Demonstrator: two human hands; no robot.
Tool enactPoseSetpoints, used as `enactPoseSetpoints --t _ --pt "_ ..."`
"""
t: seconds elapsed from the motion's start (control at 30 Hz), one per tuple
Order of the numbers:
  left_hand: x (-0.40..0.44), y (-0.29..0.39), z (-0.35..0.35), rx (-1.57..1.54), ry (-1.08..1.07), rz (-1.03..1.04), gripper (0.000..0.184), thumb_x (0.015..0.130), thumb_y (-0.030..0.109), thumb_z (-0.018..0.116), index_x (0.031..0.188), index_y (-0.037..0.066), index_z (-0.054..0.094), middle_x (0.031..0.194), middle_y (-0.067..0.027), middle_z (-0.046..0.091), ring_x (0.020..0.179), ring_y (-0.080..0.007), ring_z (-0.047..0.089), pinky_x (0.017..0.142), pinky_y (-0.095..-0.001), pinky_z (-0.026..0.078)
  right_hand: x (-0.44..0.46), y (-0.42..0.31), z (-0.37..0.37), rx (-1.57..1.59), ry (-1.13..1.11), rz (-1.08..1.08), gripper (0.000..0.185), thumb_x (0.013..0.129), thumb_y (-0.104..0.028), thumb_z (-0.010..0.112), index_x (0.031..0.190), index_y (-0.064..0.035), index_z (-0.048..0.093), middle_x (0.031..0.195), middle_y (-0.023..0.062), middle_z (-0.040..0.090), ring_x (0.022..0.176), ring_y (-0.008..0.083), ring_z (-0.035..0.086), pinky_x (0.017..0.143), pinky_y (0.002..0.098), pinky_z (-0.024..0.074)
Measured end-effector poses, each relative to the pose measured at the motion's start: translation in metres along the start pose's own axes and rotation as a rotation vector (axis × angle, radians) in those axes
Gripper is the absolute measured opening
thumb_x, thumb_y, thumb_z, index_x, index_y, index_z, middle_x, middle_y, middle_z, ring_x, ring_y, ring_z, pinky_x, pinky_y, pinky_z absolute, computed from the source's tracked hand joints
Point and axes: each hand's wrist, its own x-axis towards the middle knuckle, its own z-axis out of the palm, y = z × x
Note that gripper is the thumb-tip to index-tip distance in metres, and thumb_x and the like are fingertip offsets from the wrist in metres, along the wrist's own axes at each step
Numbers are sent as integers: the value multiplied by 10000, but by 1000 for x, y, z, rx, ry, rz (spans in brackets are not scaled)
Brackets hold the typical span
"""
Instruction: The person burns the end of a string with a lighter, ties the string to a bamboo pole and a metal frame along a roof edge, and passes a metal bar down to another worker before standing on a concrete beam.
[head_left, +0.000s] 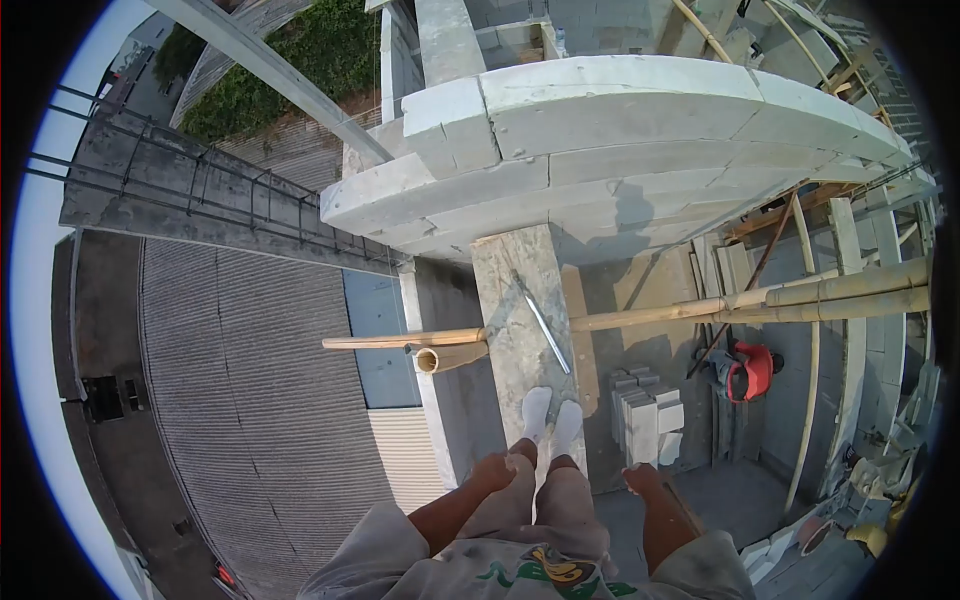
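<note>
My left hand [492,473] hangs beside my left thigh, its fingers curled in; whatever it may hold is too small to make out. On the other side, my right hand [641,480] is lowered with bent fingers, away from my leg, and its contents cannot be made out. Both white-socked feet [537,408] stand on a worn plank [500,290]. Ahead of the feet, a long metal tool [546,325] lies on the plank, touched by neither hand. A pale block wall [620,110] rises beyond the plank's far end.
Bamboo poles [850,296] cross beneath the plank. Far below on the right are stacked blocks [648,415] and a person in red [756,372]. A corrugated roof [260,380] lies below left. Rebar [250,190] sticks out of a concrete beam [160,175].
</note>
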Motion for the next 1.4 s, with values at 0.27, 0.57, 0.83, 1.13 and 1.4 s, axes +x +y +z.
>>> enactPoseSetpoints --t 0.27,0.57,0.83,1.13,1.4 --pt "28 11 77 182 -21 -147 583 812 387 599 1270 62 442 1309 -170 423 1224 -368 403 981 -551 350 155 -111 11 -93 1 -313 385 806 -283 567 1069 -3 599 1056 259 610 1013 408 581 870 467 472" --pt "45 20 67 107 82 -97 434 765 297 644 1122 63 567 1235 -155 482 1136 -363 463 942 -471 394 323 -227 99 -174 266 -450 301 792 -146 589 1071 -54 523 1041 138 562 965 302 608 788 424 519" --pt "47 18 66 73 86 -126 414 750 284 660 1120 111 590 1234 -137 500 1121 -364 485 937 -481 401 381 -242 142 -300 431 -507 188 816 -130 568 976 -54 506 906 150 577 785 284 645 650 372 550" --pt "52 27 64 107 -74 -250 554 838 483 504 1232 93 511 1302 -162 467 1204 -384 437 993 -481 374 270 -237 21 -80 26 -240 352 674 -216 596 951 -16 677 978 193 666 952 331 642 806 398 514" --pt "30 5 62 59 -56 -110 566 858 474 491 1245 62 507 1273 -199 507 1173 -371 490 974 -464 400 143 -142 -57 -194 28 -98 235 697 -193 594 821 -20 695 745 123 686 689 263 685 679 377 526"
